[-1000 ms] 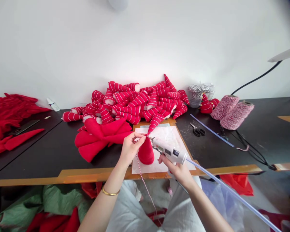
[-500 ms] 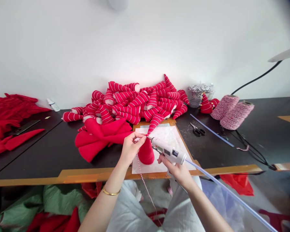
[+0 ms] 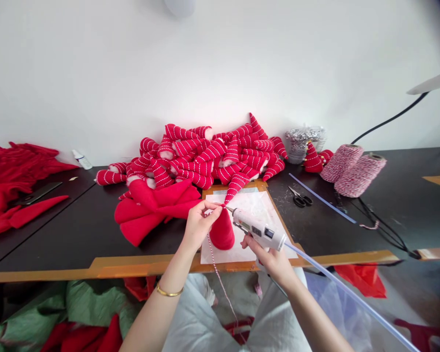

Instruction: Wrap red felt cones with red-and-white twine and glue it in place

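My left hand (image 3: 201,218) pinches the tip of a plain red felt cone (image 3: 222,233) that stands on a white sheet (image 3: 254,205). From the same fingers a red-and-white twisted cord (image 3: 214,266) hangs down over the table edge toward my lap. Wrapped round the handle of a white glue gun (image 3: 258,229), my right hand (image 3: 271,259) holds it level with the cone's tip. The gun's nozzle points left, close to the fingertips of my left hand. A long translucent glue stick (image 3: 341,288) trails from the back of the gun.
Behind lies a heap of cord-wrapped red cones (image 3: 205,154), with plain red cones (image 3: 150,210) at its front left. To the right are scissors (image 3: 301,198), another glue stick (image 3: 320,198) and cord spools (image 3: 359,175). Red fabric (image 3: 18,171) covers the far left.
The glue gun and my right hand have moved slightly right, drawing the nozzle a little away from the cone's tip. My left hand stays on the tip.
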`<state>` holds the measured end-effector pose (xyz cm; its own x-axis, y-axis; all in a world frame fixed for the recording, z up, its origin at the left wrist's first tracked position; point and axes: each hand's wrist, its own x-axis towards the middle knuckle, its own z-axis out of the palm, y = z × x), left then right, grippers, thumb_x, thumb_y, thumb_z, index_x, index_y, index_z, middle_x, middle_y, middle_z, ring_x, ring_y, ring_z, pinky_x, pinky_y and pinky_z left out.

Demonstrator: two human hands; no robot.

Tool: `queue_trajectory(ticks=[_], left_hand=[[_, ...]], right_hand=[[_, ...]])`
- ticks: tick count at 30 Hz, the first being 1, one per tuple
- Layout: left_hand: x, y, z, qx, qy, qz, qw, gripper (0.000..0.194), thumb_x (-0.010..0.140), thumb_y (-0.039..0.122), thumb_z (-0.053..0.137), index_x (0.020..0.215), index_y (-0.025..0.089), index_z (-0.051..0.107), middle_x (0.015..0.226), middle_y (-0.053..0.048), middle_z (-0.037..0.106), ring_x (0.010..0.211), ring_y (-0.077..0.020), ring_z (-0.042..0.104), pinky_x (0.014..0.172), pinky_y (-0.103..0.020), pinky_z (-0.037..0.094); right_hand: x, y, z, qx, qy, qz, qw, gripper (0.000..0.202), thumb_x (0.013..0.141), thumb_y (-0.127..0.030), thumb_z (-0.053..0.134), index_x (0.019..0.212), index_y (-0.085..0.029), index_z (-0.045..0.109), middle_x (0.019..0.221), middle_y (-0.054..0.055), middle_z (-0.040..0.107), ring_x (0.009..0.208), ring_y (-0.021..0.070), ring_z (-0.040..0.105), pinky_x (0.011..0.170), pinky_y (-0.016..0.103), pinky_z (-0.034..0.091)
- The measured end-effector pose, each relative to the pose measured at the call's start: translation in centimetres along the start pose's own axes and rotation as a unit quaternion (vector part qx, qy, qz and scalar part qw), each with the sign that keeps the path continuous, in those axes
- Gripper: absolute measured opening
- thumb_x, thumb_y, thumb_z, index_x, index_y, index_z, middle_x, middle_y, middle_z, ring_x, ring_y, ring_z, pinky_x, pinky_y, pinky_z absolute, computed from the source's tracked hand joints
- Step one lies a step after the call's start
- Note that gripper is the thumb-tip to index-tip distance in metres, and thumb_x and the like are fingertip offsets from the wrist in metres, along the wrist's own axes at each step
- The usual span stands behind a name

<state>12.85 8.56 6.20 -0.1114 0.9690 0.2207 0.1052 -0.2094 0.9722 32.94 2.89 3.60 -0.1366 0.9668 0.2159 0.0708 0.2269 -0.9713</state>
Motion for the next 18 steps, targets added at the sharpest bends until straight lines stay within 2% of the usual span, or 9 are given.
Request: queue_trajectory(ticks=[4,11,13,15,17,18], left_hand=[[0.0,0.1,0.1,-0.009,0.002,-0.002,1.000,0.029,0.074,0.046,0.076,0.072,0.020,0.062,0.075,-0.004,0.073,0.065,-0.0163,0.067,0.058,-0.026,0.051],[-0.1,0.2,0.2,-0.030,0.006,-0.014,0.999,0.029,0.072,0.044,0.077,0.071,0.019,0.062,0.066,-0.001,0.068,0.055,-0.0117,0.060,0.050,-0.022,0.043],[-0.2,0.4,0.1,-0.035,0.007,-0.017,0.999,0.029,0.071,0.043,0.078,0.071,0.019,0.063,0.067,-0.001,0.068,0.053,-0.0108,0.058,0.049,-0.022,0.042],[-0.2,0.6,0.0,-0.043,0.007,-0.022,0.999,0.029,0.070,0.042,0.079,0.069,0.018,0.063,0.068,-0.002,0.068,0.052,-0.0099,0.056,0.048,-0.021,0.041],[-0.3,1.0,0.0,-0.054,0.004,-0.028,0.998,0.029,0.069,0.041,0.081,0.069,0.018,0.063,0.067,-0.001,0.067,0.050,-0.0088,0.054,0.046,-0.020,0.039],[-0.3,1.1,0.1,-0.061,0.003,-0.031,0.998,0.029,0.068,0.041,0.082,0.069,0.018,0.063,0.066,-0.001,0.066,0.049,-0.0081,0.052,0.045,-0.020,0.038]], right_hand=[[0.1,0.2,0.0,0.000,-0.006,0.000,1.000,0.034,0.088,-0.051,0.062,0.078,-0.019,0.066,0.078,0.007,0.069,0.077,0.0222,0.068,0.075,0.031,0.054],[-0.1,0.7,0.0,-0.022,-0.001,0.004,1.000,0.037,0.088,-0.052,0.059,0.077,-0.018,0.065,0.079,0.007,0.069,0.078,0.0220,0.066,0.074,0.031,0.053],[0.7,1.1,-1.0,-0.049,0.027,0.000,0.998,0.037,0.088,-0.052,0.058,0.077,-0.018,0.064,0.079,0.008,0.069,0.077,0.0231,0.066,0.072,0.032,0.052],[2.3,2.0,-2.9,-0.114,0.071,-0.006,0.991,0.034,0.088,-0.050,0.058,0.083,-0.017,0.064,0.083,0.010,0.070,0.077,0.0241,0.066,0.070,0.032,0.051],[4.6,3.0,-5.6,-0.236,0.116,-0.009,0.965,0.030,0.089,-0.046,0.059,0.090,-0.016,0.064,0.086,0.011,0.070,0.077,0.0249,0.066,0.069,0.033,0.049],[5.8,3.6,-7.1,-0.319,0.108,0.010,0.942,0.026,0.089,-0.042,0.060,0.090,-0.017,0.062,0.085,0.011,0.069,0.077,0.0250,0.065,0.068,0.032,0.048]])
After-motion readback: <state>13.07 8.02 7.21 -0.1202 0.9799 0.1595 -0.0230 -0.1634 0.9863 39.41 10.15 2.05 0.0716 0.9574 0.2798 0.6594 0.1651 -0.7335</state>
